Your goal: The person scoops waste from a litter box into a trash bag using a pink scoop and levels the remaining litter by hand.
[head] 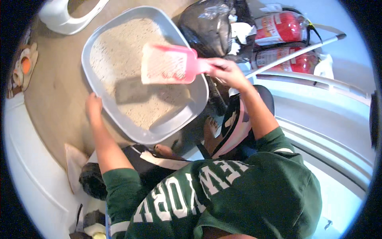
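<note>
A grey plastic litter box [89, 76] holding beige granular litter [125, 35] stands on the floor in front of me. My right hand [225, 73] grips the handle of a pink slotted litter scoop [176, 64], held above the litter, its shadow falling on the surface. The scoop is slightly blurred, and whether its blade holds any litter is hard to tell. At the box's left rim is my left hand [94, 106], its fingers closed on the edge. A smoother slope of litter lies by the box's near right wall.
Beyond the box's right side sits a black plastic bag [206, 28] with white scraps. Two red-and-white packages [279, 28] lie farther right, near a pale pole [295, 55]. A white plastic hood-like piece [65, 22] rests at the upper left. My bare feet are close to the box's near edge.
</note>
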{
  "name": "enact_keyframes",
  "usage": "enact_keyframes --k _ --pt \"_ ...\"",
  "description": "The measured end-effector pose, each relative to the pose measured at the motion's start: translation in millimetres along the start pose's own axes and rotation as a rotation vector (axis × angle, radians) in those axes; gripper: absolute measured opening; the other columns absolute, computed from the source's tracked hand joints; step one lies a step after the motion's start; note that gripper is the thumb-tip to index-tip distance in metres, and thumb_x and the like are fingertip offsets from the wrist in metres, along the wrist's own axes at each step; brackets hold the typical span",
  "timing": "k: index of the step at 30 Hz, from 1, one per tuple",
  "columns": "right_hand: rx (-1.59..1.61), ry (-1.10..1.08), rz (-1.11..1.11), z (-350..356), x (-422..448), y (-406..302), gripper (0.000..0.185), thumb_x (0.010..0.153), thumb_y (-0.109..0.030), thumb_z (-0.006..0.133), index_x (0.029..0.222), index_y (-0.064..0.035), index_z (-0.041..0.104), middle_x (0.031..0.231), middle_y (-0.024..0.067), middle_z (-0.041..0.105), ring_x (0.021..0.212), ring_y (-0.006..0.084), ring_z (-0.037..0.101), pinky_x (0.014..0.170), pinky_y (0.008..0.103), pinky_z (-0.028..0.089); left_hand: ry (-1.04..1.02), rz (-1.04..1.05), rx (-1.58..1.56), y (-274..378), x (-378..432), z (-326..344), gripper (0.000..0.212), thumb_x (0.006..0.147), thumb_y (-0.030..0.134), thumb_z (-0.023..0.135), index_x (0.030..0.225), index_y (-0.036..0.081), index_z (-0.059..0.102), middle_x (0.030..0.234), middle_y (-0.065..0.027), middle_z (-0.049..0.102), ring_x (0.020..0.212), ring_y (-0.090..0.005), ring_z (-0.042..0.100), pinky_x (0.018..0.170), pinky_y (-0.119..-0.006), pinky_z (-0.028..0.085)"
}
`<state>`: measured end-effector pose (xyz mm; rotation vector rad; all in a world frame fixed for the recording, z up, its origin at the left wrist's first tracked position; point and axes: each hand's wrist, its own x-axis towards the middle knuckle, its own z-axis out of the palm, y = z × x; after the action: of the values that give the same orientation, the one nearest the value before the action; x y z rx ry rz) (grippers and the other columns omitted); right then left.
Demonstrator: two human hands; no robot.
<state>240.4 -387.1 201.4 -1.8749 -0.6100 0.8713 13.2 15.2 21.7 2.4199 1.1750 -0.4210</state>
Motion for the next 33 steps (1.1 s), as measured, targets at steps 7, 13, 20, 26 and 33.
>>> enact_keyframes --k 7,13,20,26,33 --pt "-0.826 0.738 0.193 -143.3 -36.0 -63.4 0.034 0.081 -0.035 0.057 0.113 -0.0230 0.058 0.088 0.0040 0.063 0.077 0.0140 0.060 0.074 0.0291 0.046 -0.077 -0.238 -0.250 1.4 -5.2 -6.5 0.035 0.072 0.015 0.053 0.107 0.007 0.058 0.104 -0.0180 0.059 0.099 -0.0345 0.054 0.084 -0.041 0.042" --pt "-1.917 0.730 0.059 -138.7 -26.7 -86.5 0.029 0.077 -0.022 0.053 0.104 -0.0269 0.059 0.080 0.0010 0.060 0.074 0.0186 0.061 0.062 0.0354 0.044 0.013 -0.087 -0.078 1.6 -6.3 -3.9 0.034 0.075 0.016 0.053 0.107 0.009 0.058 0.103 -0.0161 0.060 0.097 -0.0343 0.056 0.081 -0.041 0.043" --pt "-1.966 0.710 0.127 -139.8 -33.3 -86.7 0.029 0.077 -0.021 0.053 0.104 -0.0273 0.060 0.084 0.0011 0.061 0.079 0.0197 0.060 0.065 0.0362 0.046 0.043 -0.062 -0.102 25.5 -18.3 -17.6 0.035 0.076 0.017 0.051 0.110 0.009 0.056 0.103 -0.0180 0.059 0.097 -0.0358 0.055 0.082 -0.042 0.043" --pt "-1.408 0.695 0.113 -73.1 -45.2 -122.1 0.030 0.078 -0.035 0.058 0.105 -0.0236 0.060 0.089 0.0061 0.064 0.074 0.0235 0.063 0.061 0.0348 0.050 0.063 -0.036 -0.073 13.7 -20.2 -12.9 0.033 0.073 0.018 0.047 0.103 0.009 0.059 0.098 -0.0196 0.059 0.094 -0.0367 0.055 0.080 -0.043 0.043" --pt "-1.648 -0.106 -0.284 34.9 -8.5 -26.1 0.014 0.074 -0.021 0.054 0.084 -0.0135 0.062 0.072 0.0056 0.060 0.070 0.0231 0.061 0.062 0.0353 0.045 -0.010 -0.156 -0.056 19.4 -14.3 -14.6 0.038 0.075 0.021 0.046 0.110 0.011 0.056 0.105 -0.0181 0.058 0.098 -0.0362 0.054 0.083 -0.042 0.043"
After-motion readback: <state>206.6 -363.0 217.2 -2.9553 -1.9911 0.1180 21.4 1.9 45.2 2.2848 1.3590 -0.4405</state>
